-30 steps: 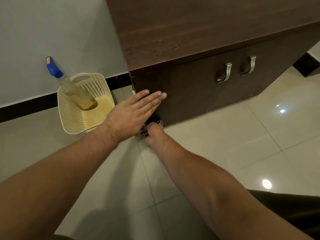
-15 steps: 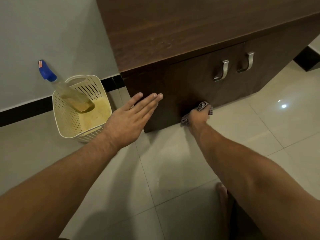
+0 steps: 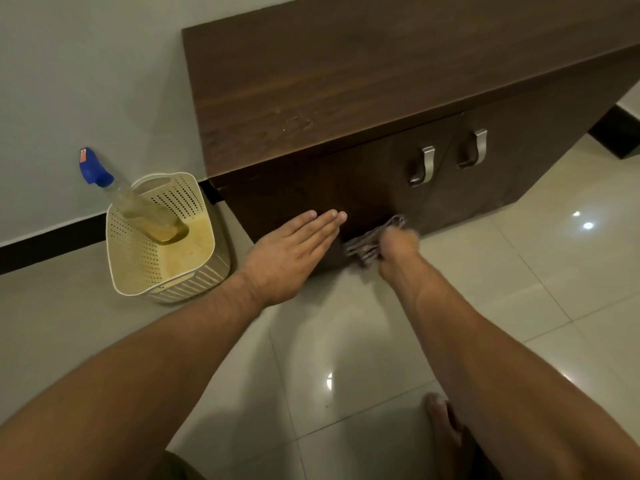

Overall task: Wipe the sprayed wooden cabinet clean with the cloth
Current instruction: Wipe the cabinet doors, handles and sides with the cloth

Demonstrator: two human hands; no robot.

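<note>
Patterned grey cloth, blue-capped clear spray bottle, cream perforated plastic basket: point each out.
Patterned grey cloth (image 3: 364, 243): head view, bunched folds.
Blue-capped clear spray bottle (image 3: 138, 207): head view, clear body.
Cream perforated plastic basket (image 3: 127, 249): head view, left inner wall.

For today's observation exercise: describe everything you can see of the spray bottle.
The spray bottle has a blue trigger head with a small red label and a clear body holding a little yellowish liquid. It leans inside the cream perforated basket, base on the basket's floor, head sticking out up-left past the rim. Nothing else touches it.
</note>
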